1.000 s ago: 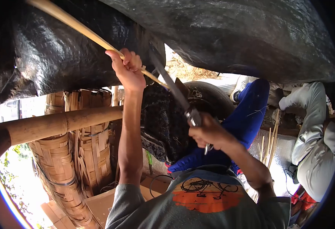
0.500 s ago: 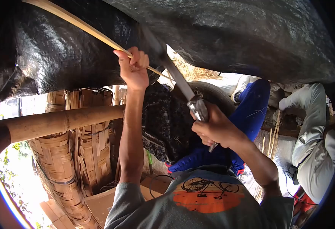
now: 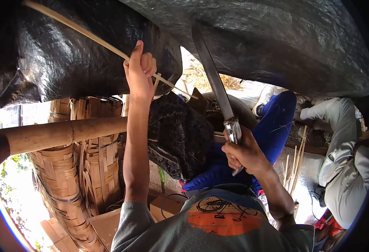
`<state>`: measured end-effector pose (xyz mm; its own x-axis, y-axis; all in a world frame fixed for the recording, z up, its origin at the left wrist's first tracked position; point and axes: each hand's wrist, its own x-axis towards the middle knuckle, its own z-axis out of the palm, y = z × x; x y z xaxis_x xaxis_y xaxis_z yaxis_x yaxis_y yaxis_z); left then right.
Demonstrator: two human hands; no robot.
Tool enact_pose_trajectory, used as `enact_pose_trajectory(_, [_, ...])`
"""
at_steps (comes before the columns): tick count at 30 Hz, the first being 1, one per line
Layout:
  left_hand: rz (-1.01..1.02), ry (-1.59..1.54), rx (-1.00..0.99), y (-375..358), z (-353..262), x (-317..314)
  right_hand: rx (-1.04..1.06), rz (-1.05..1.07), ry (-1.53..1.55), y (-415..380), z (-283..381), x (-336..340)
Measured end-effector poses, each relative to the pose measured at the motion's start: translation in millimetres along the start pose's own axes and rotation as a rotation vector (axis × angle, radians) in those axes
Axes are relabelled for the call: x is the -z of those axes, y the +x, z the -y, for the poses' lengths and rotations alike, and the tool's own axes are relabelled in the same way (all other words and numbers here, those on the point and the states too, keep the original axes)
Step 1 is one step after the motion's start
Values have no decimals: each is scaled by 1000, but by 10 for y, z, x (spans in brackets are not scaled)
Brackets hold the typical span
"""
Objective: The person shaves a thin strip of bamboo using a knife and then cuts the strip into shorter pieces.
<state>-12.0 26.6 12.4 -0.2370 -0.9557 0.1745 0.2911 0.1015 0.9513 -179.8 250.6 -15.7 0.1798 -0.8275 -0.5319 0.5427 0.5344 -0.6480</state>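
A long pale strip (image 3: 81, 31) runs from the upper left down through my left hand (image 3: 140, 71), whose fingers are wrapped round it with the thumb pointing up. Its lower end shows beyond the fist, near a dark patterned cloth. My right hand (image 3: 245, 152) grips the metal handle of a large knife (image 3: 213, 75). The blade points up and slightly left, its tip in front of the dark plastic sheet. Blade and strip are apart.
Dark plastic sheeting (image 3: 277, 46) hangs across the top. A thick bamboo pole (image 3: 58, 135) crosses the left side, before tall woven bamboo bundles (image 3: 62, 176). At right sits another person in pale trousers (image 3: 340, 155), near thin upright sticks (image 3: 296, 168). A tyre (image 3: 239, 107) lies ahead.
The knife has moved right, away from the strip, and its blade is steeper. My left hand has shifted slightly left and turned, its thumb now raised. More of the strip's lower end shows.
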Motion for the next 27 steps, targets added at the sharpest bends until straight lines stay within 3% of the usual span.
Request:
enact_pose_trajectory(13, [47, -12, -11, -247, 47, 4, -10, 26, -122, 37, -309, 5])
enact_pose_trajectory(16, [-47, 53, -103, -246, 84, -16, -11, 30, -195, 18, -317, -74])
enact_pose_trajectory(18, [-226, 80, -168, -254, 98, -47, -2, 36, -257, 29, -312, -117])
enact_pose_trajectory(19, [-257, 78, -177, -258, 89, -58, 137, 51, -326, 38, -324, -128])
enact_pose_trajectory(20, [-255, 76, -179, -246, 82, -43, 277, 66, -396, 48, -327, -132])
enact_pose_trajectory(27, [-97, 98, -94, -109, -94, 151, 190, 52, -420, -5, -344, -134])
